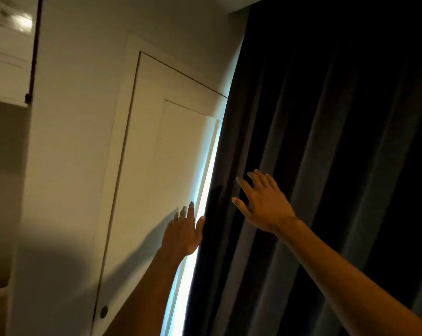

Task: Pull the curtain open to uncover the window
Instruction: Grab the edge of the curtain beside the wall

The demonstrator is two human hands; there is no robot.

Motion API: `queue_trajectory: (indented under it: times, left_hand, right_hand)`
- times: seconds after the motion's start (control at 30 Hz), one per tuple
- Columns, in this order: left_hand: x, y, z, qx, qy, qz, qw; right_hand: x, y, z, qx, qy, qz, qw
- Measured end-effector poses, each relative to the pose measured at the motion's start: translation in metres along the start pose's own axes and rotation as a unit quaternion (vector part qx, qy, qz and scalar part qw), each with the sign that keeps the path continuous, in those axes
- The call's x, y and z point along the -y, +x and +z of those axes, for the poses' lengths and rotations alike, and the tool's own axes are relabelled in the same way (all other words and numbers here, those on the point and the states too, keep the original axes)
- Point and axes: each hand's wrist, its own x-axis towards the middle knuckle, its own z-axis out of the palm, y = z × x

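A dark, pleated curtain [326,154] hangs over the right half of the view and hides the window. Only a thin bright strip of daylight [206,187] shows along its left edge. My left hand [183,230] is raised at that edge with fingers spread, the thumb next to the fabric; it holds nothing. Further right, my right hand [263,202] hovers flat against the front of the curtain folds, fingers apart and not gripping.
A white panelled door [156,154] with a dark round knob [104,311] stands just left of the curtain. White wall surrounds it. At the far left an opening shows another room with white cabinets [6,57].
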Motion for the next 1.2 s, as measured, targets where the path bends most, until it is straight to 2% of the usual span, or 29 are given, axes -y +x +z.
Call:
queue_trajectory:
  times: [0.13, 0.3, 0.4, 0.53, 0.63, 0.73, 0.87, 1.0, 1.1, 1.2]
  left_hand:
    - [0.015, 0.035, 0.028, 0.008, -0.077, -0.006, 0.997]
    - [0.025, 0.07, 0.074, -0.026, -0.149, -0.09, 0.984]
    - [0.025, 0.082, 0.105, -0.033, -0.198, -0.097, 0.975]
    - [0.019, 0.099, 0.131, -0.073, -0.328, -0.074, 0.939]
    - [0.015, 0.112, 0.139, -0.083, -0.399, -0.13, 0.904]
    - [0.013, 0.124, 0.148, -0.051, -0.444, -0.152, 0.882]
    - [0.011, 0.141, 0.167, 0.012, -0.506, -0.091, 0.858]
    - [0.002, 0.154, 0.173, 0.103, -0.588, -0.112, 0.794]
    - [-0.008, 0.154, 0.182, 0.085, -0.577, -0.134, 0.801]
    - [-0.015, 0.143, 0.195, -0.024, -0.512, -0.116, 0.851]
  right_hand:
    - [0.001, 0.048, 0.017, -0.002, -0.058, -0.038, 0.998]
    - [-0.001, 0.101, 0.043, 0.009, -0.09, -0.055, 0.994]
    - [-0.005, 0.122, 0.064, 0.022, -0.12, -0.075, 0.99]
    - [-0.015, 0.137, 0.083, 0.02, -0.152, -0.119, 0.981]
    - [-0.023, 0.144, 0.089, 0.022, -0.169, -0.155, 0.973]
    - [-0.033, 0.152, 0.088, 0.021, -0.181, -0.168, 0.969]
    - [-0.043, 0.159, 0.086, 0.032, -0.187, -0.169, 0.967]
    - [-0.05, 0.162, 0.083, 0.05, -0.194, -0.178, 0.963]
    - [-0.05, 0.165, 0.078, 0.044, -0.204, -0.202, 0.957]
    - [-0.049, 0.172, 0.074, 0.046, -0.224, -0.237, 0.944]
